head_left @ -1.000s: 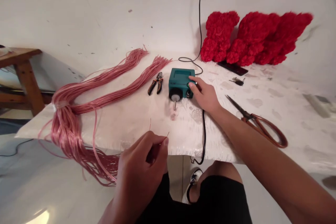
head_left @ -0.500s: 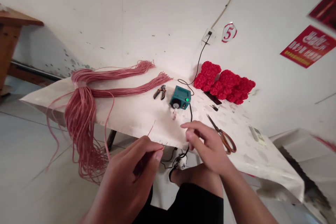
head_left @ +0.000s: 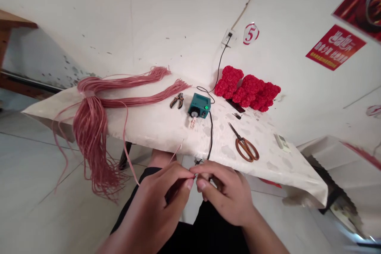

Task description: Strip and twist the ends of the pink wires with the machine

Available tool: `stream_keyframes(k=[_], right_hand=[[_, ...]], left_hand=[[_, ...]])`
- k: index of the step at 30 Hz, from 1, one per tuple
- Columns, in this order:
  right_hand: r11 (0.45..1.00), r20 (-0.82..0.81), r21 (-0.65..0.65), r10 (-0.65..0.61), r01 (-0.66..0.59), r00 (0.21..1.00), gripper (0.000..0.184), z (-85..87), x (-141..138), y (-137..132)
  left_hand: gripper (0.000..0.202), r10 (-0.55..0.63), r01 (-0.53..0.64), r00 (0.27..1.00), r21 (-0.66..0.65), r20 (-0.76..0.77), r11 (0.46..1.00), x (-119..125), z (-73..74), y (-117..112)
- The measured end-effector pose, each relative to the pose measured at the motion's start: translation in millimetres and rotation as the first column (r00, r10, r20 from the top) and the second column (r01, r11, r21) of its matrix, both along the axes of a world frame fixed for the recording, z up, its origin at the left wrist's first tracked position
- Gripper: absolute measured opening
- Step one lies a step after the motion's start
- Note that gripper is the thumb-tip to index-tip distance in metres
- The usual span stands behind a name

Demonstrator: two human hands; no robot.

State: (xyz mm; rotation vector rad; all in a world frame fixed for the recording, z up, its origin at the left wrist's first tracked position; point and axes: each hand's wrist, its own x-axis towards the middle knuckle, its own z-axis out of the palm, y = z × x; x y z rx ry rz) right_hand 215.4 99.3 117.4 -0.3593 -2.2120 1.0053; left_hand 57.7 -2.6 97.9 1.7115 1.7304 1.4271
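Note:
My left hand [head_left: 162, 196] pinches a thin pink wire [head_left: 177, 151] between thumb and forefinger. One end of that wire sticks up behind the knuckles, and the rest is mostly hidden in the hand. Close against it, my right hand [head_left: 226, 190] has thumb and forefinger closed at the wire's other tip, which the fingers largely cover. Both hands are over my lap, in front of the table edge. Beyond them stands a small green motor machine [head_left: 200, 105] with a lit green button and a pale piece at its front. A large bundle of pink wires [head_left: 91, 121] hangs off the table's left side.
On the white-covered table [head_left: 160, 131] lie wire-cutting pliers [head_left: 177, 101], scissors with brown handles [head_left: 245, 147], a pale small box [head_left: 282, 143] and red fluffy bunches [head_left: 248, 89]. A black cord [head_left: 210, 139] runs over the front edge. The wall stands close behind.
My right hand has come down and left to meet my left hand, its fingers closing at the wire tip. My left hand has shifted slightly right and down. The view has turned a little.

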Motion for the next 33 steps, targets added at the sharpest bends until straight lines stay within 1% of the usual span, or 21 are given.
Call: stream_keyframes(k=[5, 7, 14, 18, 23, 26, 30, 33], right_hand=[[0.998, -0.011, -0.013, -0.066, 0.066, 0.998, 0.010, -18.6, 10.5, 3.8], [0.997, -0.008, -0.029, -0.074, 0.074, 0.997, 0.007, -26.3, 12.8, 4.9], [0.986, -0.015, -0.142, -0.092, 0.089, 0.996, 0.009, -46.6, 22.5, 3.4], [0.975, -0.009, -0.184, -0.131, 0.127, 0.991, 0.011, -55.8, 28.0, 3.0], [0.951, -0.025, -0.284, -0.135, 0.123, 0.990, 0.008, -71.3, 35.0, 4.3], [0.940, -0.022, -0.315, -0.147, 0.133, 0.989, 0.008, -80.2, 41.0, 4.7], [0.927, -0.034, -0.347, -0.165, 0.143, 0.986, 0.007, -87.8, 47.7, 3.8], [0.916, -0.056, -0.375, -0.177, 0.144, 0.983, 0.005, -90.1, 50.5, 3.1]], left_hand=[[0.018, -0.056, 0.057, 0.998, -0.106, 0.015, 0.993, 9.2, -11.1, 3.7], [0.019, -0.073, 0.074, 0.997, -0.134, 0.017, 0.988, 10.6, -15.4, 5.1], [0.021, -0.081, 0.079, 0.997, -0.197, -0.003, 0.977, 15.3, -25.6, 12.0], [0.021, -0.074, 0.064, 0.997, -0.217, -0.037, 0.974, 18.8, -28.2, 14.1], [0.018, -0.083, 0.069, 0.995, -0.238, -0.048, 0.969, 21.5, -31.0, 17.4], [0.017, -0.093, 0.071, 0.993, -0.274, -0.067, 0.959, 23.0, -33.7, 18.9], [0.019, -0.096, 0.053, 0.989, -0.335, -0.114, 0.941, 23.5, -35.0, 19.6], [0.019, -0.104, 0.050, 0.984, -0.332, -0.145, 0.942, 22.6, -34.6, 20.8]])
